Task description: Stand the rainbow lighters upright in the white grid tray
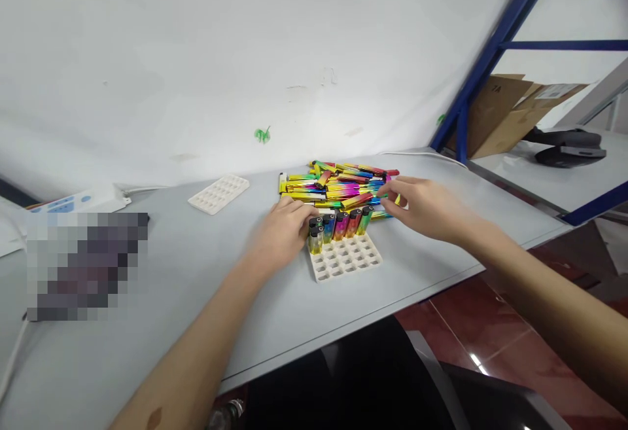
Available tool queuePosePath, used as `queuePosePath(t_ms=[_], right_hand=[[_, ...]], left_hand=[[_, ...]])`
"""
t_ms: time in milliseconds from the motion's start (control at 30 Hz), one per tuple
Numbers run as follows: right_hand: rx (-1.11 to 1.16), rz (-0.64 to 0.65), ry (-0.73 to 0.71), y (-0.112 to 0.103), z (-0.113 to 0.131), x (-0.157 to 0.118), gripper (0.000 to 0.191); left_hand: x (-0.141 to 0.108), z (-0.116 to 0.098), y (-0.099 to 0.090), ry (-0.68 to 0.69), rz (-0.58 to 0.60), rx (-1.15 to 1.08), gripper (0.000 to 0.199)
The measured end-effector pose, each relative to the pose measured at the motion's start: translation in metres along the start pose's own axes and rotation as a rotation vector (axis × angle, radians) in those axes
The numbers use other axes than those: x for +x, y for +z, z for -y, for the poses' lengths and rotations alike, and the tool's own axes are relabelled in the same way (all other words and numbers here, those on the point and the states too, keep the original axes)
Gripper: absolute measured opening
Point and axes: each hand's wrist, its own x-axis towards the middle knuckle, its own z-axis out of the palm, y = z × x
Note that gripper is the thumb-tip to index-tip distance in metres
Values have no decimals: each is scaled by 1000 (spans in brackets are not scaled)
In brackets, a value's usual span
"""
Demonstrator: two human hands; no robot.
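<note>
A white tray with rows of small sockets (347,256) lies before me on the table. Several lighters with black tops and shiny coloured bodies stand upright along its back row, and a clear-yellow lighter (316,240) stands in front at the left. My left hand (284,230) curls its fingers around the tray's back left corner, close against the lighters there; its fingertips are partly hidden. Behind the tray spreads a pile of shiny rainbow-coloured lighters (343,189). At the pile's right side, my right hand (409,204) pinches a lighter between thumb and fingers, mostly covered by them.
Another socketed white tray (219,194) lies farther left. A blurred-out dark object (88,273) and a white-and-blue box (78,202) are at the far left. A white wall backs the table; a blue metal frame (490,50) and cardboard boxes (510,112) stand at right.
</note>
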Motion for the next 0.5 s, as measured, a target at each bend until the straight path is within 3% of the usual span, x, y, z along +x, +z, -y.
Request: queuePosePath(t_ms=[100,267,367,500], right_hand=[[-136,141,-89,14,-40,-13,29],[-28,96,-45,23,-60,-26,25],[319,88,21,14,-55,-18,21],[1054,28,241,4,-36,9,28]], left_hand=[[0,0,-1,-31,-1,30,30],[0,2,2,-80,42,77,31],[-1,3,4,-103,71,88,30],[0,4,5,-120,75,79,30]])
